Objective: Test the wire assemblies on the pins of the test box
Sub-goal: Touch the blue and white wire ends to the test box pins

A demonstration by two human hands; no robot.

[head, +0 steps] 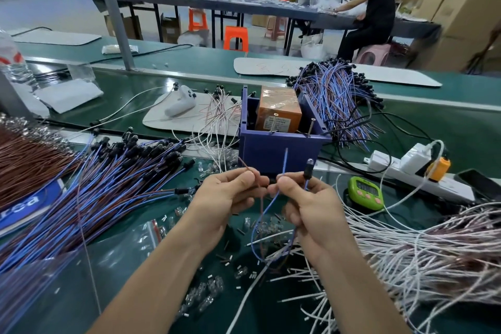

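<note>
A purple open-topped test box [282, 150] stands mid-table with an orange unit [279, 110] inside and two thin pins [310, 127] rising from its near rim. Just in front of it my left hand [230, 195] pinches the brown lead [245, 167] of one wire assembly. My right hand [306, 203] pinches the blue lead [284, 163] and holds the assembly's black socket end [308, 169] upright. The rest of the assembly loops down between my wrists. Both lead tips point up below the box's front wall, apart from the pins.
A big heap of blue-brown assemblies [95, 192] covers the left. More lie behind the box [336, 100]. White wires [420, 252] pile at the right. A green timer [366, 192], a white power strip [412, 168] and small clear bulbs [206, 293] lie near. People sit at a far table.
</note>
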